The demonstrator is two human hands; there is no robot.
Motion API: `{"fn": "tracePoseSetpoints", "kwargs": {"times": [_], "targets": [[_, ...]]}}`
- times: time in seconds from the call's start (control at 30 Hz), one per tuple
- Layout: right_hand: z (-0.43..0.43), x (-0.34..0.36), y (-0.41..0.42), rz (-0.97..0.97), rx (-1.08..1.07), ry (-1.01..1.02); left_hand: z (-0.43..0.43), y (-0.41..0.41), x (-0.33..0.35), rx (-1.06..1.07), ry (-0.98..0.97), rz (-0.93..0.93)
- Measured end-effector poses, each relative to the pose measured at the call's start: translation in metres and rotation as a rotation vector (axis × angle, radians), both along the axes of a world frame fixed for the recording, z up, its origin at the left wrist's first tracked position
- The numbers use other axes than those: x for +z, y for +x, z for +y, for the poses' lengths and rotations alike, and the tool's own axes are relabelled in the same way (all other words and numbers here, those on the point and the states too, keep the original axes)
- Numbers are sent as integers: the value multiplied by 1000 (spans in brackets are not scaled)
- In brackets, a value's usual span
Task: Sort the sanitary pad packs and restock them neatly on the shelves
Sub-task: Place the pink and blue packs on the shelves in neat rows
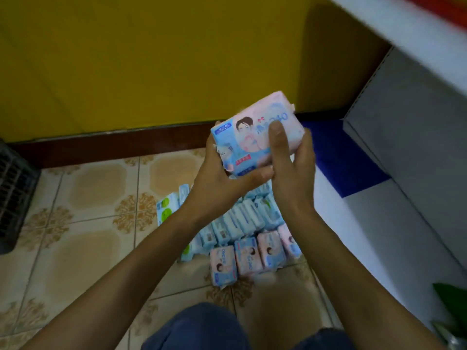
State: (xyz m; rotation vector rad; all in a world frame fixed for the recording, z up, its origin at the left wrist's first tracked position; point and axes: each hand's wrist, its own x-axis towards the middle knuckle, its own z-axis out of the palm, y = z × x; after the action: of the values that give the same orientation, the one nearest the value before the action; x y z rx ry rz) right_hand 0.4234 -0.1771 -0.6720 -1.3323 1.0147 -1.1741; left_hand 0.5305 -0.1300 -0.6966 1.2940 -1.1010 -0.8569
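Note:
A pink and blue sanitary pad pack [252, 127] with a cartoon face is held up above the floor by both hands. My left hand [214, 178] grips its lower left end, thumb along the bottom edge. My right hand [290, 168] holds its right side, thumb pressed on the front. Below on the tiles, several blue and white packs [240, 221] lie in a row. Several pink packs [257, 253] lie nearer to me. Two green-dotted packs [165, 208] stand at the left of the pile.
A white and grey shelf unit [404, 152] with a blue strip [338, 157] fills the right side. A yellow wall [151, 59] stands behind. A dark plastic crate [12, 193] sits at the left edge. My knees in blue shorts [202, 327] are at the bottom.

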Motion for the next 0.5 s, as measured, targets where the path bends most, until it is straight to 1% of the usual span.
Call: {"fn": "tracePoseSetpoints", "kwargs": {"times": [0.07, 0.1, 0.2, 0.37, 0.43, 0.5], "targets": [[3, 69, -8, -19, -24, -36, 0, 1, 71, 15, -16, -119], [5, 105, -10, -47, -9, -39, 1, 2, 108, 27, -29, -143], [15, 221, -13, -78, 37, -64, 5, 7, 229, 25, -69, -115], [32, 404, -16, -43, -12, -131, 15, 5, 422, -3, -173, -153], [44, 469, -24, -28, -61, -168, 18, 1, 488, -24, -226, -224], [56, 524, -40, -17, -125, -217, 17, -8, 543, -6, -302, -369]]}}
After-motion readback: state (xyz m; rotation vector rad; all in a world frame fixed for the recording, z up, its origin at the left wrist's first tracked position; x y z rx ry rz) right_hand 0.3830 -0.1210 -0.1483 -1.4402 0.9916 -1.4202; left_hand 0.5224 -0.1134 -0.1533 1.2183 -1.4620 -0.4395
